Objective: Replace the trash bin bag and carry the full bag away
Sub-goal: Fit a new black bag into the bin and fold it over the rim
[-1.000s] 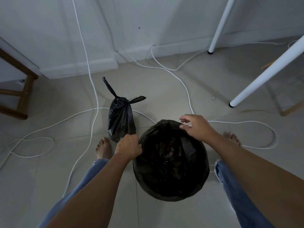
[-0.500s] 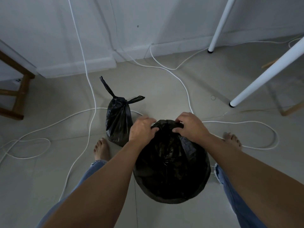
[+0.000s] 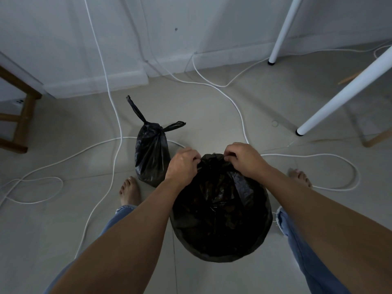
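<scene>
Two black bags in this shot. The bigger one, the bin liner (image 3: 220, 209), sits on the floor between the person's bare feet. It's round and puffed out, and it covers whatever is under it, so I can't see the bin itself. Both hands are on its far edge. The left hand (image 3: 183, 164) and right hand (image 3: 244, 160) each have the fingers curled in, pinching a bunch of the plastic, close together with a small gap between them. The tied bag (image 3: 151, 153) stands upright on the tiles just beside the liner, to its left and a bit further out. It's knotted at the top, with two loose ears sticking up and out, right in front of the left foot (image 3: 129, 192). White cables (image 3: 115, 115) loop all over the floor, one running behind the tied bag. There are two white table legs (image 3: 343, 92) on the right and a wooden stool (image 3: 23, 115) at the left edge. The plastic on both bags is too dark to make out any print.
</scene>
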